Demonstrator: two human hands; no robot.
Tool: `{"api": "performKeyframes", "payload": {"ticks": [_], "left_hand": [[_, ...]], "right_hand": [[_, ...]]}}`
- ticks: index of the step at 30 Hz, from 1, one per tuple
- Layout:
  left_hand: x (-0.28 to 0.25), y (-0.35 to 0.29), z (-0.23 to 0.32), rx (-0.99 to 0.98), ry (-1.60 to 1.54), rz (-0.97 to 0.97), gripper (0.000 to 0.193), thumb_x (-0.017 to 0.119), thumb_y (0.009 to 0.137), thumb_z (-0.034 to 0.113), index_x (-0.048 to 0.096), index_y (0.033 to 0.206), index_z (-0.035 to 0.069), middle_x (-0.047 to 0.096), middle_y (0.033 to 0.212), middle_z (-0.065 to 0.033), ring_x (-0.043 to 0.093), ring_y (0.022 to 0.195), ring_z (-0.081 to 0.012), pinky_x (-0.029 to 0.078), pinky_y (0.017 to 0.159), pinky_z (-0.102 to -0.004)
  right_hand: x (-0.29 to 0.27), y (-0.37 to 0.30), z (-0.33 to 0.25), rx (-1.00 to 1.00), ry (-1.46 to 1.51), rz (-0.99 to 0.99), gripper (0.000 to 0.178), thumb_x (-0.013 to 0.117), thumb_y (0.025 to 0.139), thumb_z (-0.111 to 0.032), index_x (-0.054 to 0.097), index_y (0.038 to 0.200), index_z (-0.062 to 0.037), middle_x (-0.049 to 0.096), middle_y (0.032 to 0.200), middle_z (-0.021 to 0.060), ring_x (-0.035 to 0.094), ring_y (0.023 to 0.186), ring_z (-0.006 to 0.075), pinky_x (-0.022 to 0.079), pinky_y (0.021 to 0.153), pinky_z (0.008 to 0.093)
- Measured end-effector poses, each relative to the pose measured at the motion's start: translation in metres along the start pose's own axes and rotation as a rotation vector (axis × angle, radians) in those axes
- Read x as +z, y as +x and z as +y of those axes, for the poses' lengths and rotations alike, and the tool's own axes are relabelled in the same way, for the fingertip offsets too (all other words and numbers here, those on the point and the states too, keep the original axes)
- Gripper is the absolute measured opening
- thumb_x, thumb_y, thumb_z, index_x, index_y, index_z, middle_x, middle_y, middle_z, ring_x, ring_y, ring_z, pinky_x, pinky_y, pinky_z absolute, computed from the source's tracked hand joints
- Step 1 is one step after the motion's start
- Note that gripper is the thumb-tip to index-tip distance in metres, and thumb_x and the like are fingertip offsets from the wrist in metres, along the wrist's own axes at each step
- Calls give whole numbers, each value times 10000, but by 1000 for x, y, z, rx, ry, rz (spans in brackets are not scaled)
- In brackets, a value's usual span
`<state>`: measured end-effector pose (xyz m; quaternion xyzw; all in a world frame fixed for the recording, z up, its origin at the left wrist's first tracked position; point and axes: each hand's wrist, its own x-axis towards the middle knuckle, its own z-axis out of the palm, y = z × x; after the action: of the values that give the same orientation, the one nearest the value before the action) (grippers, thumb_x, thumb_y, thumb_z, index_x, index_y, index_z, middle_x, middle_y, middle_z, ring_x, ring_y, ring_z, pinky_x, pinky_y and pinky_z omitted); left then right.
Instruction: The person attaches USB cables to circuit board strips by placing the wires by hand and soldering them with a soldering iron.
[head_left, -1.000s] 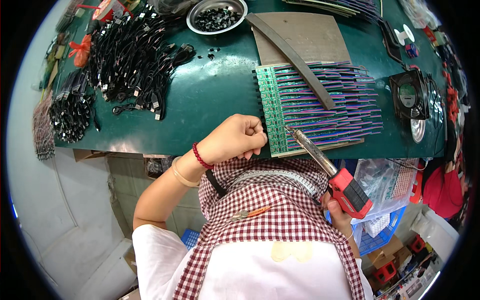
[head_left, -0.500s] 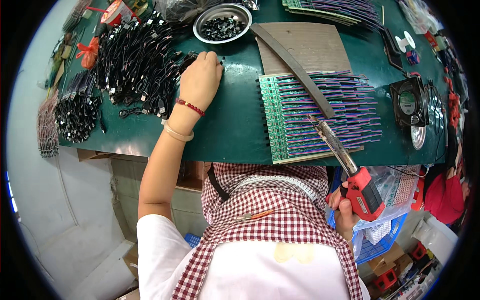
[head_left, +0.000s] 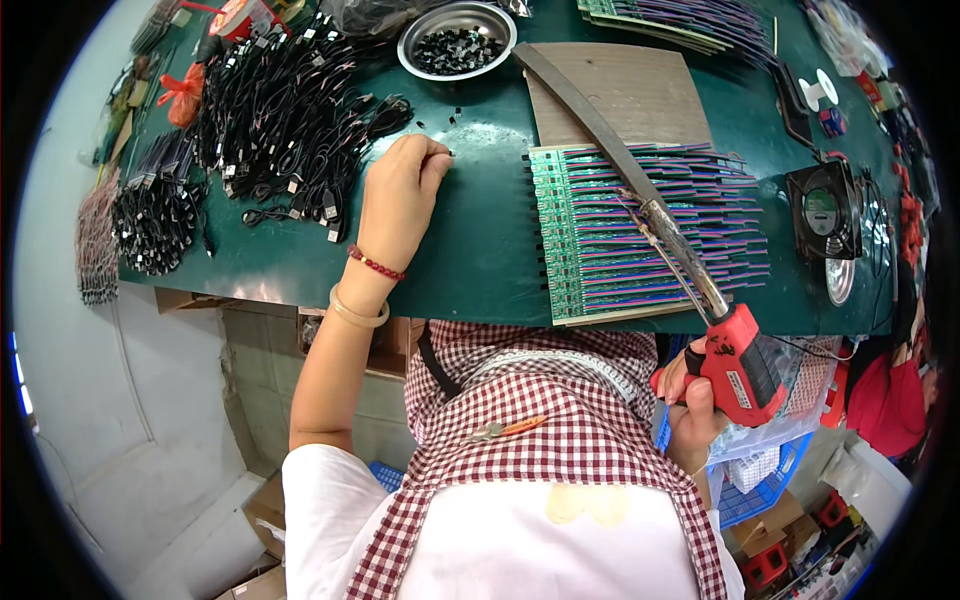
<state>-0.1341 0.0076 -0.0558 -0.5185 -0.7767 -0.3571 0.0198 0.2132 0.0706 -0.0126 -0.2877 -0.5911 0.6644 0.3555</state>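
My left hand (head_left: pixel 400 190) is just above the green table, thumb and fingers pinched together. A small black part (head_left: pixel 451 154) shows at its fingertips, like the loose black parts (head_left: pixel 455 113) on the table beyond it. My right hand (head_left: pixel 690 405) grips the handle of a red soldering gun (head_left: pixel 735 365). The gun's long metal barrel reaches up over a row of green circuit boards (head_left: pixel 560 235) with black, blue and red wires. Its tip is beside a long grey metal bar (head_left: pixel 590 110) that lies across the wires; I cannot tell whether they touch.
A steel bowl (head_left: pixel 404 52) of small black parts stands at the back. Bundles of black USB cables (head_left: pixel 275 120) cover the left of the table. A brown board (head_left: pixel 640 95) lies behind the circuit boards. To the right are a black fan (head_left: pixel 822 212) and a white spool (head_left: pixel 820 90).
My left hand has drawn back a little toward me from the loose black parts. The soldering gun has risen, bringing its tip up to the metal bar.
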Motion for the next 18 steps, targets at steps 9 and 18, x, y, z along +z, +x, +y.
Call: {"api": "performKeyframes", "payload": {"ticks": [9, 18], "left_hand": [[-3, -85, 140, -513, -1085, -320, 129, 645, 873, 98, 612, 837, -21, 605, 813, -62, 544, 701, -97, 438, 625, -225], [-14, -88, 147, -285, -860, -364, 116, 682, 806, 37, 614, 879, -20, 625, 849, -109, 618, 720, -210, 503, 650, -294]], "right_hand": [[34, 13, -14, 307, -229, -193, 294, 704, 782, -28, 549, 1031, -31, 589, 888, 37, 576, 832, 128, 463, 756, 277], [41, 23, -5, -178, -590, -254, 496, 732, 747, -26, 457, 1160, 6, 649, 939, 106, 658, 789, 176, 519, 685, 280]]}}
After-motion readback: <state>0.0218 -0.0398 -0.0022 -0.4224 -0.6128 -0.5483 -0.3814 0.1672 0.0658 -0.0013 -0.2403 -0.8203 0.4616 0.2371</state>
